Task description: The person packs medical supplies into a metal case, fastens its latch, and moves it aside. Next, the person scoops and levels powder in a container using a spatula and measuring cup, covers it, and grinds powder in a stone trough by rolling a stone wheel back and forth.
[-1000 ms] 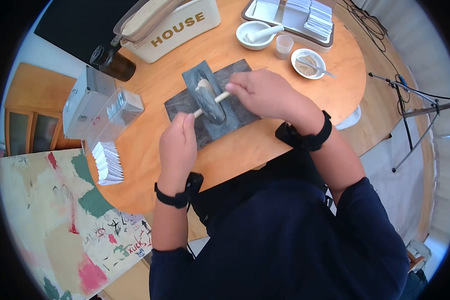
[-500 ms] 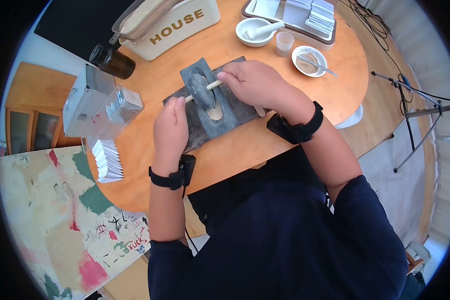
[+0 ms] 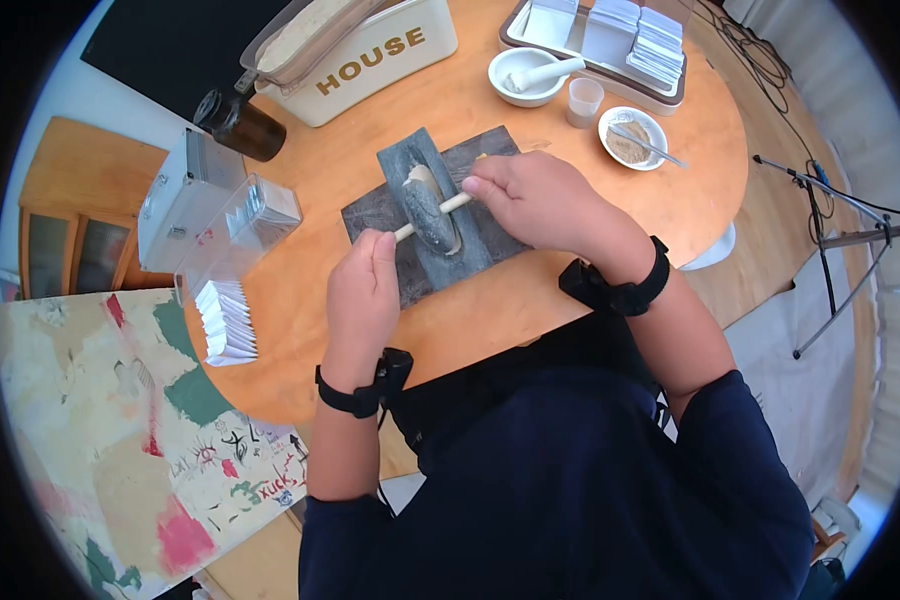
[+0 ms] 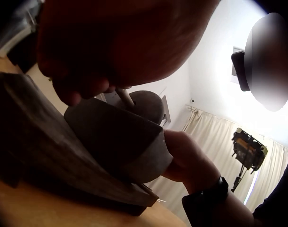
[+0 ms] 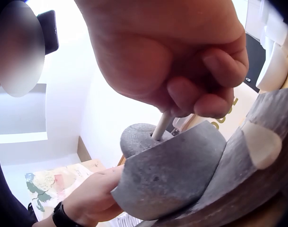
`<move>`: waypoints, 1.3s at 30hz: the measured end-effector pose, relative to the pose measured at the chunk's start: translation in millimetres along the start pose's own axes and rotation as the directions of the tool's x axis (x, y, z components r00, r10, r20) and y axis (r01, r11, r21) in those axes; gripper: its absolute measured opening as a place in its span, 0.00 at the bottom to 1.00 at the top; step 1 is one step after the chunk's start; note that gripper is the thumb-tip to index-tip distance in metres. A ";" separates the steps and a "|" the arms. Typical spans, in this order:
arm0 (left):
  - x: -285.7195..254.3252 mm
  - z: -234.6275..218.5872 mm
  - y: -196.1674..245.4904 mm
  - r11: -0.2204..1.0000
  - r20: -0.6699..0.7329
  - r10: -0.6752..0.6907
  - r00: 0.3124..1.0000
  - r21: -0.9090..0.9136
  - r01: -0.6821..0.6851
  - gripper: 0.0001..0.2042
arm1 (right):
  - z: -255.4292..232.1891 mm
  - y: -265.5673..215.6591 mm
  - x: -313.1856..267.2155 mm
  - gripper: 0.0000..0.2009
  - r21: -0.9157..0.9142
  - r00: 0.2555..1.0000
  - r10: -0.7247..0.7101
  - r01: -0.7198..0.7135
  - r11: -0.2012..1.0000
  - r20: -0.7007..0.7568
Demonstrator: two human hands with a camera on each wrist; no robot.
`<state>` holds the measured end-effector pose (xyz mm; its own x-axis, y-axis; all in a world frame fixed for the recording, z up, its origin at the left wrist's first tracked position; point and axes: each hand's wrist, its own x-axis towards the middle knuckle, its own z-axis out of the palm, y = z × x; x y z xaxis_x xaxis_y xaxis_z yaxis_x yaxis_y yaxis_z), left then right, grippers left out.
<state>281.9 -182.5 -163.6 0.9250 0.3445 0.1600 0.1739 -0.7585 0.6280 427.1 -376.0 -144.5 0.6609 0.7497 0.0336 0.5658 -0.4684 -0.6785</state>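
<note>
A grey stone grinding wheel point(image 3: 430, 220) stands in a long stone trough point(image 3: 465, 268), with pale powder point(image 3: 422, 176) showing beside it. The pale rod handle point(image 3: 456, 203) passes through the wheel's middle. My left hand point(image 3: 363, 300) grips its left end, thumb on top. At the other end my right hand point(image 3: 540, 203) holds the rod, fingers curled under in the right wrist view. The trough rests across a dark board point(image 3: 365, 210). In the right wrist view a pale, round-ended flat stick point(image 5: 262, 145) lies on that board.
A white bowl of tan powder point(image 3: 630, 140) with a spoon, a plastic cup point(image 3: 584, 100) and a mortar with pestle point(image 3: 525, 78) stand at the back right. Farther back is a tray of white papers point(image 3: 625, 70). Folded papers point(image 3: 227, 325), a clear box point(image 3: 255, 215) and a brown jar point(image 3: 253, 130) sit left.
Both hands rolled the wheel toward the trough's far end, baring powder at the near end, then brought it back toward the body. Both keep hold of the handle.
</note>
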 end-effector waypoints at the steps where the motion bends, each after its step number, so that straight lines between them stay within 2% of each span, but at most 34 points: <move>1: -3.6 2.5 -2.3 1.000 -0.017 -0.008 1.000 -0.017 0.008 0.19 | 1.0 0.0 3.1 0.18 0.006 1.000 0.007 -0.007 1.000 0.000; 4: 14.4 6.4 -11.2 0.999 -0.016 -0.028 0.999 -0.022 0.028 0.19 | 9.1 1.9 17.9 0.17 0.043 0.996 0.022 -0.019 0.999 -0.088; 7: -0.2 2.8 -7.7 1.000 -0.018 -0.026 0.999 -0.003 0.026 0.19 | -0.5 -4.8 9.1 0.17 -0.013 1.000 -0.003 0.003 1.000 -0.004; 10: 3.5 2.3 -7.2 1.000 -0.014 -0.007 1.000 0.020 0.007 0.19 | 0.5 -8.4 2.6 0.17 -0.054 1.000 -0.013 0.012 0.998 -0.025; 13: 12.4 3.3 -9.1 0.999 -0.011 -0.039 0.999 0.006 0.039 0.20 | 5.6 -3.2 20.1 0.17 0.008 0.997 0.011 -0.011 1.000 -0.076; 15: 10.8 2.0 -8.2 0.999 -0.011 -0.051 0.999 -0.005 0.051 0.20 | 2.7 -5.8 16.6 0.17 0.016 0.998 0.025 -0.024 1.000 -0.061; 17: -2.8 1.6 -8.3 0.999 0.011 -0.034 0.999 0.023 0.033 0.20 | -2.2 -7.4 8.8 0.17 -0.044 1.000 -0.001 0.001 0.999 0.019; 19: -0.3 2.6 -5.6 0.999 -0.009 -0.025 1.000 0.028 0.025 0.20 | -4.8 -10.5 12.1 0.17 -0.046 1.000 0.019 -0.018 0.999 0.017; 21: 12.8 0.9 -3.1 0.996 -0.011 -0.086 0.996 0.016 0.087 0.18 | 0.2 -10.1 16.6 0.17 -0.047 0.999 0.036 -0.035 0.998 0.023; 23: 10.7 -0.5 -4.6 0.996 -0.001 -0.082 0.997 0.026 0.082 0.18 | 3.9 -6.2 23.7 0.17 -0.027 0.998 0.049 -0.051 0.998 -0.039; 26: 2.0 0.0 -4.1 0.998 0.001 -0.062 0.998 0.016 0.062 0.19 | -0.6 -7.4 10.5 0.17 -0.064 1.000 -0.016 0.017 0.998 0.009; 29: 6.6 2.1 -6.9 0.995 -0.005 -0.071 0.997 0.064 0.071 0.19 | 4.4 -6.4 21.4 0.17 -0.024 0.999 0.035 -0.035 0.999 -0.016; 31: 16.4 1.4 -6.7 0.992 -0.009 -0.125 0.992 0.011 0.125 0.18 | 4.9 -7.1 22.7 0.17 -0.010 0.998 0.053 -0.053 0.999 -0.031; 33: 0.4 -0.3 -5.7 0.995 -0.007 -0.097 0.995 0.027 0.097 0.19 | 0.9 -8.2 18.4 0.18 -0.021 0.999 0.027 -0.026 0.999 0.028; 36: 2.2 -0.7 -4.4 0.997 -0.008 -0.057 0.998 0.041 0.058 0.19 | 1.4 -8.9 7.9 0.18 -0.034 0.999 -0.035 0.035 0.999 0.016; 39: 7.3 0.6 -4.9 0.997 -0.037 -0.078 0.996 0.027 0.079 0.19 | 5.0 -5.9 24.5 0.18 0.031 1.000 0.027 -0.026 0.999 -0.010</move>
<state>288.0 -176.6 -165.9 0.8955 0.4228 0.1388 0.2552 -0.7434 0.6182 437.5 -352.5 -143.4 0.6810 0.7319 0.0231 0.5328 -0.4736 -0.7013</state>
